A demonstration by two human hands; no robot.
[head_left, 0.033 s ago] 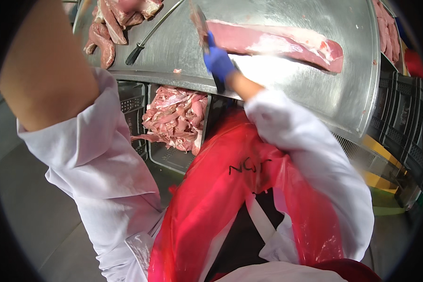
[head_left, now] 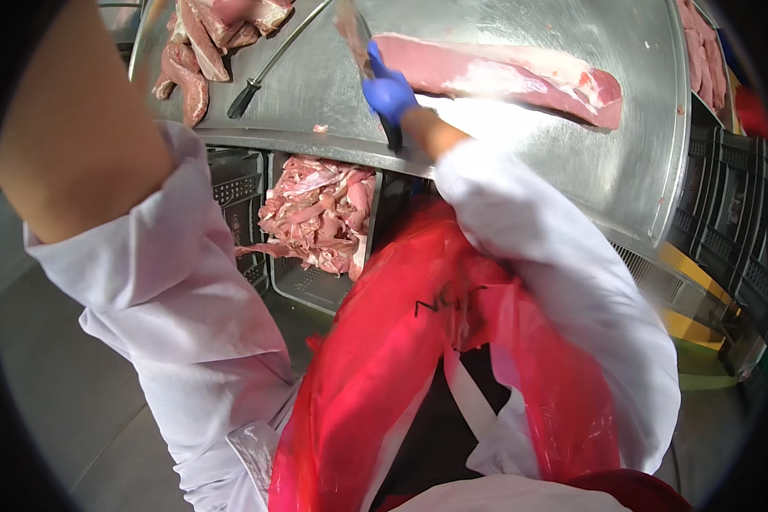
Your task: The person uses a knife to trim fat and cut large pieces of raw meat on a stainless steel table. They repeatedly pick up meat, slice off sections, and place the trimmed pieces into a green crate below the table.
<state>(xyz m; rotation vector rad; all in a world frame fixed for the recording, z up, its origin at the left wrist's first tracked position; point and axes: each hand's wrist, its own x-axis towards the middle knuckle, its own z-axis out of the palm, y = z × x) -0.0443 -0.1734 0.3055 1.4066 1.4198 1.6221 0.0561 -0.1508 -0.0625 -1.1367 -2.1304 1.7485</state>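
My right hand (head_left: 390, 92), in a blue glove, is closed round a knife (head_left: 351, 30). The blade points up toward the far edge of the view, slightly blurred, and the end of its dark handle shows below my fist. Just right of the glove lies a long pink piece of meat (head_left: 495, 75) with a pale, fatty strip along it. My left forearm (head_left: 81, 128) rises through the upper left with its sleeve pushed back; the left hand itself is beyond the top of the picture.
On the steel table (head_left: 563, 162) lie a sharpening steel (head_left: 246, 98) with a black handle and several meat pieces (head_left: 192, 51). Below the table's near edge stands a grey crate (head_left: 303, 288) of meat trimmings (head_left: 316, 213). Dark crates (head_left: 717, 213) are stacked at the right.
My right hand has shifted slightly left and away from me with the knife. The long piece of meat lies almost as before.
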